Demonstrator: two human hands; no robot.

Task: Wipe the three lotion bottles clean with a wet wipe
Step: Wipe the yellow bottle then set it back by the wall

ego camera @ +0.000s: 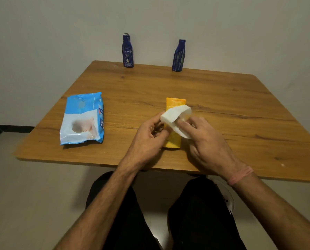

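Grip of the left hand [148, 130]: fingers and thumb curled around the yellow tube [174, 121], holding it by its left side about midway along its length. Grip of the right hand [204, 138]: fingers curled into the white wipe [176, 117], which is draped over the fingertips and pressed against the upper face of the yellow tube. A pink band [240, 176] sits on the right wrist.

Yellow tube position: near the front centre of the desk [222, 98], long axis running front to back, flat crimped end pointing away from the person. Whether its near end rests on the desk surface cannot be determined.

Left blue bottle [127, 50]: upright at the far edge of the desk, well behind the yellow tube and to its left, label facing forward. Right blue bottle [178, 55]: upright at the far edge, directly behind the yellow tube, well apart from it. The two blue bottles stand apart from each other.

Pack of wipes [82, 118]: lying flat on the desk to the left of the yellow tube, blue and white, clear of the left hand.

Dark trousers [201, 213] are visible below the desk edge.
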